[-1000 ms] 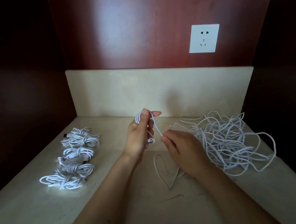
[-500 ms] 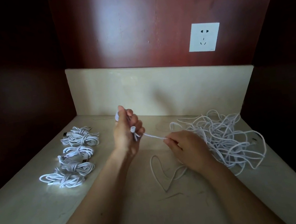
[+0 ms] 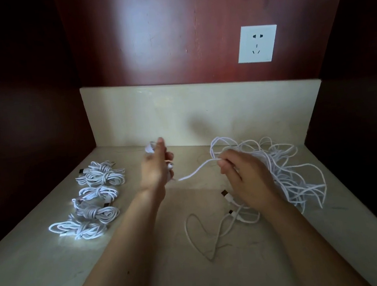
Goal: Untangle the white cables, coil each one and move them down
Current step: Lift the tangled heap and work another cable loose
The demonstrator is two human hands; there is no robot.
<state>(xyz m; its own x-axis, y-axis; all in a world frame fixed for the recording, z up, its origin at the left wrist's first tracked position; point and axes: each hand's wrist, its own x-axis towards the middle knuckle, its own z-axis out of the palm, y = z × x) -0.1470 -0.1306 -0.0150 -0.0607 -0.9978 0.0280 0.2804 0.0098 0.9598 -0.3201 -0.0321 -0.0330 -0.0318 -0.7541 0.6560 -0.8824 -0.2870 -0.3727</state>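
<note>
My left hand holds a small coil of white cable wound round its fingers, above the middle of the counter. From it a white strand runs right to my right hand, which pinches it between thumb and fingers. Behind and right of that hand lies a tangled heap of white cables. A loose loop of cable with plug ends lies on the counter below my right hand.
Several coiled and tied white cables lie in a row on the left of the pale stone counter. A low stone backsplash and dark red walls enclose the niche. A white wall socket sits up right.
My right hand has moved right and up along the strand, away from my left hand, and the strand between them is longer. My left hand has turned, with the coil still on it.
</note>
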